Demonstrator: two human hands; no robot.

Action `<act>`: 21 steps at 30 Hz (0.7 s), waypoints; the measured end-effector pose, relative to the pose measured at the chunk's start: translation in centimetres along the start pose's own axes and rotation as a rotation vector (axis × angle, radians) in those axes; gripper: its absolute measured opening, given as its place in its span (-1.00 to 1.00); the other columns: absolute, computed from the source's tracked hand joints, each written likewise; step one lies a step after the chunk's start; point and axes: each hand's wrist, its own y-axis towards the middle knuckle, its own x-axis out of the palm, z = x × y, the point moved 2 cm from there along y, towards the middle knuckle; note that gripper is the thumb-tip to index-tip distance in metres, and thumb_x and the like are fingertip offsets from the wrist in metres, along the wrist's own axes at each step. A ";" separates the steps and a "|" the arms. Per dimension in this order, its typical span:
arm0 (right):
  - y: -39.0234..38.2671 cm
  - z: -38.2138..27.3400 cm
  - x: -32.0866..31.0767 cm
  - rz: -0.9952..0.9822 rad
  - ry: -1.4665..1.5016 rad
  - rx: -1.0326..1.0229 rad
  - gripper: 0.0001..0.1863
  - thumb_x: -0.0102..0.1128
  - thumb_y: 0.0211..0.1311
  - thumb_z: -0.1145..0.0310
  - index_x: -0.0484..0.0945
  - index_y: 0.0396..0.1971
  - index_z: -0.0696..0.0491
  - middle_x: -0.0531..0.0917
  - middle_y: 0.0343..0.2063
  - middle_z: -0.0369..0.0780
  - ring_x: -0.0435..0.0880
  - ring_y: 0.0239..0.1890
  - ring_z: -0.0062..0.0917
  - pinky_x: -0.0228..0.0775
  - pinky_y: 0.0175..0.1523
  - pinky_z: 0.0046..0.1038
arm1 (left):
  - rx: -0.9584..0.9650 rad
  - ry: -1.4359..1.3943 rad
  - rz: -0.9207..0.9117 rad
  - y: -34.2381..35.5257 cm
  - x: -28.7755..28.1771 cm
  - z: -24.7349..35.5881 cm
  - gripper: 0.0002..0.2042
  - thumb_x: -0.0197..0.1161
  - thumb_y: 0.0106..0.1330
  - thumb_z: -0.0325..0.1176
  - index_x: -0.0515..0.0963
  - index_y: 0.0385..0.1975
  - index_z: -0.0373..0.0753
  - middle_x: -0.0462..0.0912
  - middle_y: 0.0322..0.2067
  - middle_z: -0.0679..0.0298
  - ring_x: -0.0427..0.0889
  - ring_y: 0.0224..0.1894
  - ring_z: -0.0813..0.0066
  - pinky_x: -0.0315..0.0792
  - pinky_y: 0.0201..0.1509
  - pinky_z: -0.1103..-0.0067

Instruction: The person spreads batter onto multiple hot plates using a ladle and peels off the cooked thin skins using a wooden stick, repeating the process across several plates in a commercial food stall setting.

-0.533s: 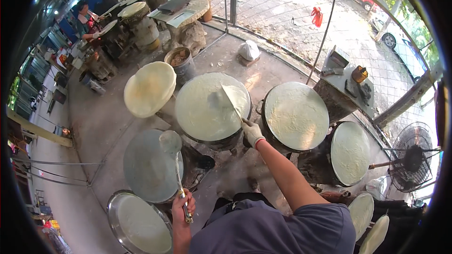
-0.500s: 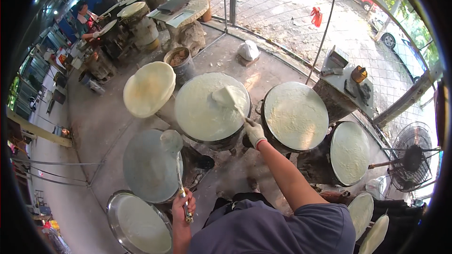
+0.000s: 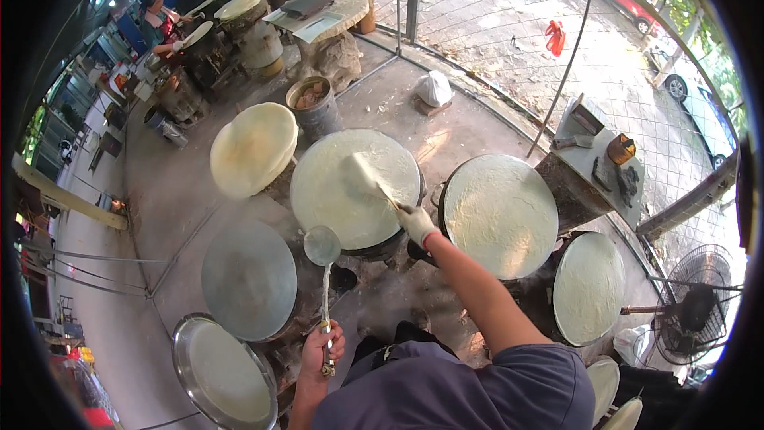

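My right hand, in a white glove with a red cuff, grips the handle of a broad flat scraper. The scraper's blade rests at the pale batter spread over the middle round griddle. My bare left hand is closed round the handle of a ladle, whose batter-coated bowl hangs by the near left edge of that griddle. To the left is a bare grey griddle. Nearer me, a metal basin holds pale liquid batter.
Batter-covered griddles stand at right and far right, near a fan. A large round flatbread lies beyond the bare griddle, beside a bucket. A wire fence borders the far side; a co-worker is at far left.
The ladle has moved right, from over the bare griddle to the middle griddle's near edge. The scraper has shifted slightly left and its blade has turned. The whole view has shifted slightly.
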 end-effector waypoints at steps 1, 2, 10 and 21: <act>0.5 -2.0 -0.8 -0.084 -0.021 -0.039 -0.59 0.08 0.21 0.21 0.55 0.02 0.07 0.59 -0.54 -0.30 0.49 -0.52 -0.64 0.38 -0.35 -0.51 | 0.005 -0.004 0.013 -0.1 0.1 -0.4 -0.84 0.03 0.28 -0.51 0.37 -0.16 -0.28 0.40 -0.45 0.22 0.30 -0.63 0.59 0.21 -0.66 0.69; 1.5 -3.0 -2.0 -0.112 -0.024 -0.021 -0.60 0.08 0.22 0.21 0.55 0.01 0.07 0.59 -0.55 -0.30 0.49 -0.55 -0.63 0.37 -0.37 -0.51 | -0.004 0.008 0.030 0.0 0.2 -0.7 -0.85 0.03 0.28 -0.51 0.37 -0.17 -0.27 0.40 -0.45 0.23 0.30 -0.63 0.59 0.20 -0.66 0.70; 1.1 -2.4 -2.2 -0.223 0.132 0.055 -0.63 0.16 0.20 0.20 0.60 -0.05 0.06 0.57 -0.53 -0.39 0.41 -0.56 -0.69 0.27 -0.44 -0.59 | -0.065 -0.009 0.174 0.1 -0.5 -2.0 -0.91 0.00 0.33 -0.47 0.41 -0.22 -0.23 0.37 -0.51 0.26 0.24 -0.69 0.64 0.17 -0.68 0.71; -5.1 0.9 -4.5 -0.368 0.367 0.315 -0.69 0.08 0.22 0.14 0.61 -0.13 -0.03 0.51 -0.59 -0.36 0.34 -0.73 -0.71 0.11 -0.64 -0.59 | 0.098 0.486 0.283 8.9 2.2 2.9 -0.89 0.06 0.30 -0.40 0.28 -0.41 -0.22 0.30 -0.69 0.33 0.24 -0.83 0.61 0.14 -0.81 0.63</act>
